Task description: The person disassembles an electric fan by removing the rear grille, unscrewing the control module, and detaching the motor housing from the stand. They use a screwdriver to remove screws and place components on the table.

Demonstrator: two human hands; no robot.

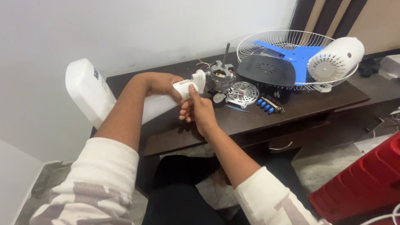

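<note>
Gripping the white fan stand (125, 100) at its neck, the left hand (160, 83) is closed around it while the right hand (199, 110) pinches near the joint with the one bare motor (220, 77) over the dark surface (250, 121). The joint looks to need a steady hold. One wire guard (291, 41), one blue blade (298, 52), one white motor cover (339, 58).

Plain white wall (146, 29) fills the far side and left of the scene, evenly lit, with no window in view. A dark brown wooden table (250, 121) stands against it, with a metal drawer handle (280, 147) under the near edge. Far right: vertical dark and tan panels (333, 16). The floor (329, 166) is pale mottled stone. A red plastic case (366, 179) sits near right. A white surface (16, 179) shows near left.
</note>
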